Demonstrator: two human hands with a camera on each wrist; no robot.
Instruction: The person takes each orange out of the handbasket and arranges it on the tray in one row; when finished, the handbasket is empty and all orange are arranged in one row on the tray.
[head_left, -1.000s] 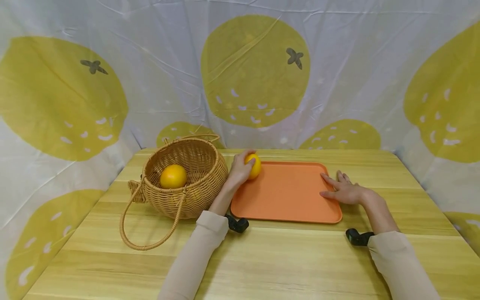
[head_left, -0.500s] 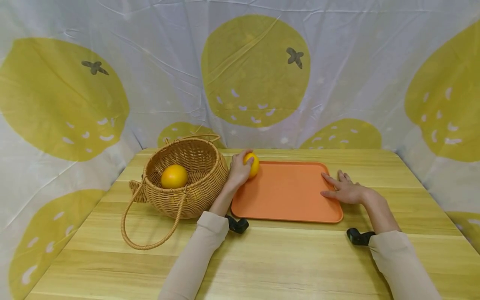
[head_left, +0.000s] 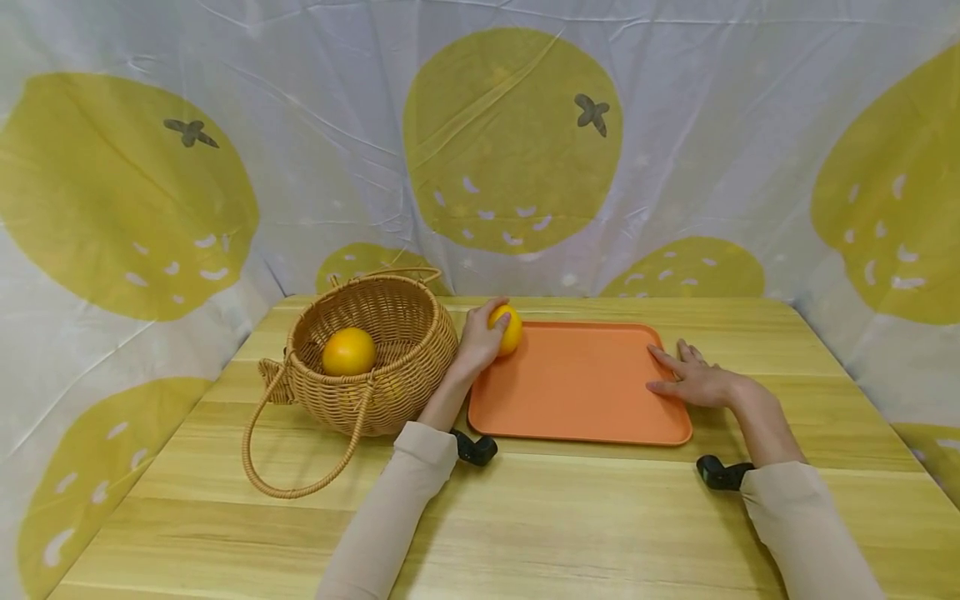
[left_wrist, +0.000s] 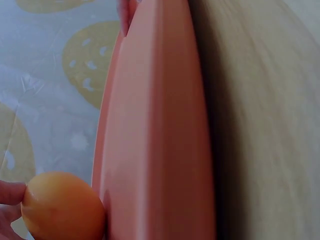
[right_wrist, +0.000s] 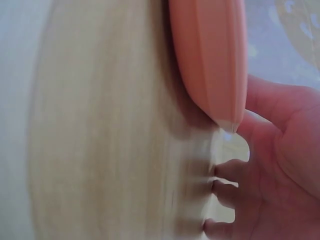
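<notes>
While the left hand (head_left: 477, 337) curls round a small orange fruit (head_left: 508, 330) at the far left corner of the orange tray (head_left: 577, 392), the items on the wooden table (head_left: 525, 517) stand as follows.

Item: fruit in hand. Fingers and thumb wrapped about it; in the left wrist view it (left_wrist: 62, 206) sits right against the tray's raised rim (left_wrist: 155, 150). Whether it rests on the tray or is just lifted, I cannot tell.

Item: right hand (head_left: 693, 382). Fingers laid flat and spread on the tray's right edge, holding nothing; the right wrist view shows the thumb (right_wrist: 272, 107) beside the tray's rim (right_wrist: 212, 60), the other fingers on the wood.

Item: wicker basket (head_left: 375, 358), just left of the tray, beside the left wrist, one loop handle fallen forward onto the table. Contents: one larger orange (head_left: 348, 351).

Item: backdrop cloth (head_left: 510, 142), printed with yellow fruit.

Handling note, as judgement: the fruit is round and smooth, so a full wrap of the fingers suits it better than a fingertip pinch. It should clear the tray rim and the basket's rim before travelling sideways. The flat right hand does well to keep the light tray from sliding.
</notes>
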